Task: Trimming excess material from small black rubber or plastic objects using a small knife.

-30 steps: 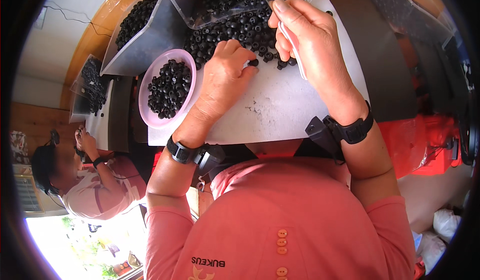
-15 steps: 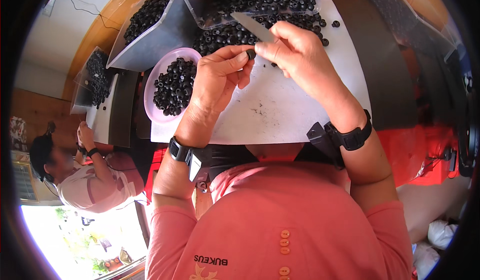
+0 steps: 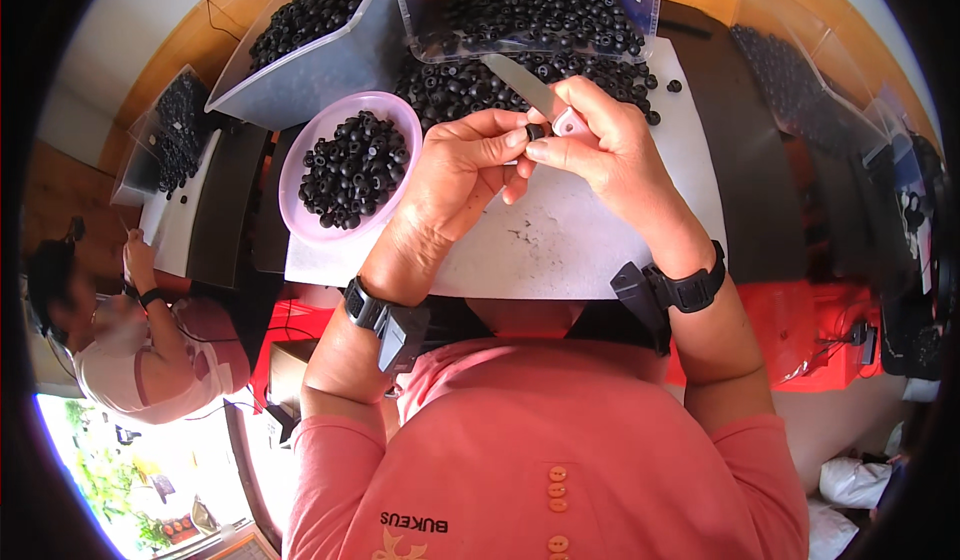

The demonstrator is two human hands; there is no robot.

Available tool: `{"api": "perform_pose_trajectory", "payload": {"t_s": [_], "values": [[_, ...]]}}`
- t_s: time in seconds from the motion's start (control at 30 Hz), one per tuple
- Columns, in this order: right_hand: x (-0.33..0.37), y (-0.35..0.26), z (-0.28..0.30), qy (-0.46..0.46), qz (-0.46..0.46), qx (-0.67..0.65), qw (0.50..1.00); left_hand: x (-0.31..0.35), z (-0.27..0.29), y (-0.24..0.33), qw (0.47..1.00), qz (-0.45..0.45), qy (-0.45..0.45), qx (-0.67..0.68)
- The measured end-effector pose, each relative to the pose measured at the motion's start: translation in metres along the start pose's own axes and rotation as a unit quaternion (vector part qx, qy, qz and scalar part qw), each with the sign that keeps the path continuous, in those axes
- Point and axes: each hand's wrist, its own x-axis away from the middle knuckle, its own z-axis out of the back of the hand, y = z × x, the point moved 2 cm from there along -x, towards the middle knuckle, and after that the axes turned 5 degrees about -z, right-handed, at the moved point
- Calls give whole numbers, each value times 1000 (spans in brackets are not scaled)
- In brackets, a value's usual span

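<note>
My left hand (image 3: 462, 168) pinches a small round black part (image 3: 535, 133) between thumb and fingertips. Closed around the pale pink handle of a knife (image 3: 522, 82) is my right hand (image 3: 610, 145), its thumb touching the black part. The blade points up and to the left, over loose black parts (image 3: 480, 90) heaped on the white board (image 3: 600, 250). Beside my left wrist stands a pink bowl (image 3: 292, 195) full of similar hollow-ended black parts (image 3: 355, 172).
Two clear bins hold more black parts: a tilted bin (image 3: 300, 85) at the far left and a bin (image 3: 530, 57) straight ahead. Dark crumbs (image 3: 525, 235) dot the board. Another person (image 3: 150, 350) sits at the left by another board. A red cover (image 3: 800, 330) lies at the right.
The knife's handle has come into sight as my right hand turned, its thumb now on the black part. The view has shifted slightly. The person at the left has moved their hands.
</note>
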Motion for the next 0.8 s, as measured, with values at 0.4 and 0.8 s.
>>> {"api": "perform_pose_trajectory", "payload": {"t_s": [0.4,0.8], "values": [[-2,-9,-2,0,-7,1,1000,11,8,-6,999,-15,23,38],[-1,2,-2,-70,-192,38,978,10,11,-11,999,-26,42,18]]}}
